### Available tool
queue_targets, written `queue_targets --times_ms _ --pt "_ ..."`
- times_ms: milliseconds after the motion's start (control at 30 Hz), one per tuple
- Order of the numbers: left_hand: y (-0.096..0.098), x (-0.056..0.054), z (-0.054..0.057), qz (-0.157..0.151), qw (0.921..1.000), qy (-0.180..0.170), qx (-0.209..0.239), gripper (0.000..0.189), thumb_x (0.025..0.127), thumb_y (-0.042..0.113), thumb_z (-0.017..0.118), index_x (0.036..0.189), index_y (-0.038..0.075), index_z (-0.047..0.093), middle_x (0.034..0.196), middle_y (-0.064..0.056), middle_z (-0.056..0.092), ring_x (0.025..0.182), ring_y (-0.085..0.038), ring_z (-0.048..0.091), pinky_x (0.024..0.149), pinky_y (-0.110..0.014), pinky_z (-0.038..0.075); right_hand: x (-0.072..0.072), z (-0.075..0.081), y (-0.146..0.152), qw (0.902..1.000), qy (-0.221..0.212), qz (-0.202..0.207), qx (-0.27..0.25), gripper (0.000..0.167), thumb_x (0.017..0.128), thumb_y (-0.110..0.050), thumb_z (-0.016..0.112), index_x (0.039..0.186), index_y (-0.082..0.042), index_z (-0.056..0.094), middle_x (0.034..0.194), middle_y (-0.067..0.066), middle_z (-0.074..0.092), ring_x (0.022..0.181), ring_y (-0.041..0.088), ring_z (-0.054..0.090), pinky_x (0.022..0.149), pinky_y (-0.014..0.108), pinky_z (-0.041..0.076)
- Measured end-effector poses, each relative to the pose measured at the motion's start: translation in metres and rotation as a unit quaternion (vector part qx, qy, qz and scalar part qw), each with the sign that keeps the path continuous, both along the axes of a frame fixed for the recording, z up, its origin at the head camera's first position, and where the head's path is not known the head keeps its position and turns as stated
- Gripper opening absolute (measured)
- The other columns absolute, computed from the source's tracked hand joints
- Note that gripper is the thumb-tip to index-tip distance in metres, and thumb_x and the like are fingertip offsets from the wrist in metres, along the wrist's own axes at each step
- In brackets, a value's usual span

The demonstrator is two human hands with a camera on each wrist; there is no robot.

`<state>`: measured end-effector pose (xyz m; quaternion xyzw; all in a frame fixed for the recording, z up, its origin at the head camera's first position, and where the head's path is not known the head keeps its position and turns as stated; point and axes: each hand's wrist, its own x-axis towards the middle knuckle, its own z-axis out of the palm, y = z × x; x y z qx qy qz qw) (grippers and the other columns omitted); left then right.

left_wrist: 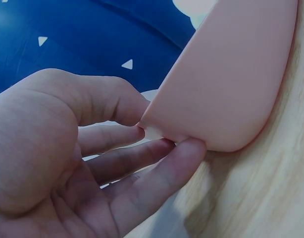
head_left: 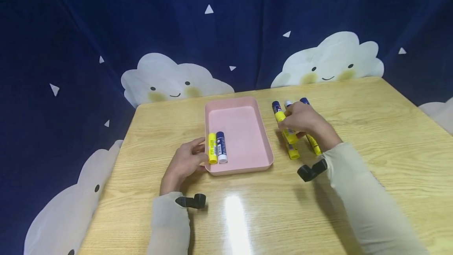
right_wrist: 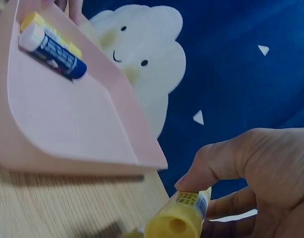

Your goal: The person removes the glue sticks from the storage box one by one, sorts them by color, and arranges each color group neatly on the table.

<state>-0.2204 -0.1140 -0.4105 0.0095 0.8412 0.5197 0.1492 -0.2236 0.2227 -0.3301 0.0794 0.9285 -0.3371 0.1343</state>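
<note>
My right hand [head_left: 305, 120] grips a yellow glue stick [head_left: 291, 137] between thumb and fingers, above other glue sticks on the table. In the right wrist view, the yellow end of that stick [right_wrist: 167, 223] faces the camera, with a round hollow in it. At the pink tray [head_left: 244, 137], my left hand [head_left: 185, 161] holds the near left part of the wall, its fingertips against the rim and outer side in the left wrist view. Inside the tray, a yellow glue stick [head_left: 212, 148] and a dark blue one with a white end [head_left: 221, 148] lie side by side along the left wall.
Right of the tray, several glue sticks lie on the wooden table [head_left: 371, 129], partly hidden by my right hand. Among them show a blue cap [head_left: 276, 106], a white end [head_left: 288, 103] and a yellow body [head_left: 314, 145]. A dark blue curtain [head_left: 247, 30] hangs behind the table.
</note>
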Motion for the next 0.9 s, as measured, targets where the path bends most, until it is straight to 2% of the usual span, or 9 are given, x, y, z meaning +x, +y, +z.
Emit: queue_targets --times_ms 167,400,700,900 --pt "-0.001 0.000 0.000 0.000 1.0000 0.000 0.005 0.076 0.078 0.003 0.067 0.151 0.018 0.047 0.138 -0.009 0.058 0.110 -0.027 0.063 0.074 -0.034 0.061 0.001 -0.003 0.016 0.9997 -0.022 -0.007 0.006 0.069 0.088 -0.020 0.068 0.141 0.016 0.042 0.129 0.034 0.048 0.106 0.041 0.058 0.067 0.039 0.062" --pt "-0.003 0.000 -0.001 -0.001 1.0000 0.003 0.005 0.075 0.079 0.004 0.066 0.151 0.016 0.046 0.138 -0.011 0.058 0.111 -0.027 0.062 0.073 -0.034 0.061 0.004 -0.008 0.039 0.9992 -0.035 -0.019 -0.008 0.069 0.090 -0.018 0.066 0.141 0.018 0.037 0.132 0.037 0.043 0.112 0.048 0.054 0.070 0.042 0.062" --pt "-0.001 0.000 -0.002 0.002 1.0000 -0.005 0.006 0.077 0.078 0.003 0.068 0.151 0.017 0.047 0.139 -0.009 0.057 0.111 -0.027 0.063 0.073 -0.034 0.061 0.013 -0.012 0.078 0.9989 -0.039 -0.026 -0.010 0.076 0.092 -0.022 0.066 0.143 0.021 0.031 0.135 0.040 0.040 0.115 0.052 0.053 0.073 0.044 0.061" --pt "-0.001 0.000 0.000 0.001 1.0000 -0.002 0.009 0.077 0.078 0.002 0.067 0.151 0.017 0.047 0.138 -0.008 0.058 0.112 -0.027 0.063 0.073 -0.034 0.061 0.018 -0.016 0.101 0.9988 -0.035 -0.035 0.003 0.075 0.091 -0.022 0.065 0.142 0.023 0.031 0.134 0.041 0.040 0.113 0.050 0.054 0.073 0.045 0.061"
